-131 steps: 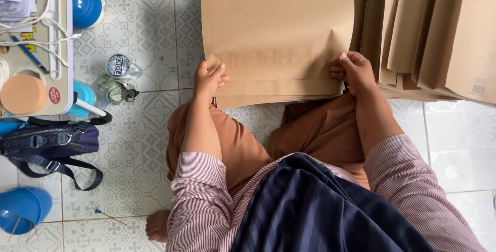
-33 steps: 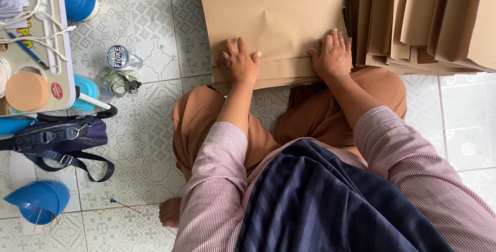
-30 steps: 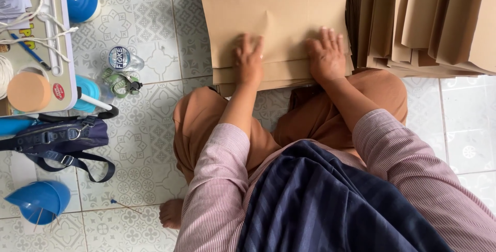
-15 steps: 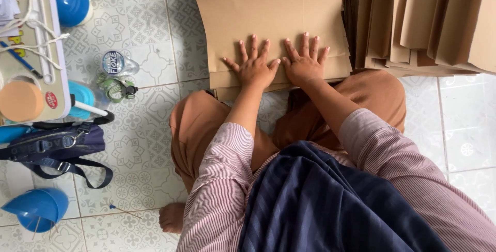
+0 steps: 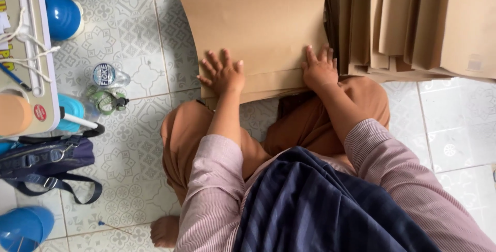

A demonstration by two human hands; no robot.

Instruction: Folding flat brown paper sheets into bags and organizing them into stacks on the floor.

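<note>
A stack of large brown paper sheets (image 5: pixel 258 19) lies on the tiled floor in front of my crossed legs. My left hand (image 5: pixel 223 74) rests flat on the near left edge of the top sheet, fingers spread. My right hand (image 5: pixel 319 68) presses flat on the near right edge of the same sheet, beside a second pile. Neither hand holds anything.
A fanned pile of folded brown paper pieces (image 5: pixel 413 19) lies to the right. On the left are a low table (image 5: pixel 31 61) with string and a pen, a plastic water bottle (image 5: pixel 106 76), blue bowls (image 5: pixel 62 14), and a dark blue bag (image 5: pixel 46 161).
Both hands were pinching the sheet's near edge, then lay flat, slid together at the middle, and have now slid apart to the left and right ends of the edge.
</note>
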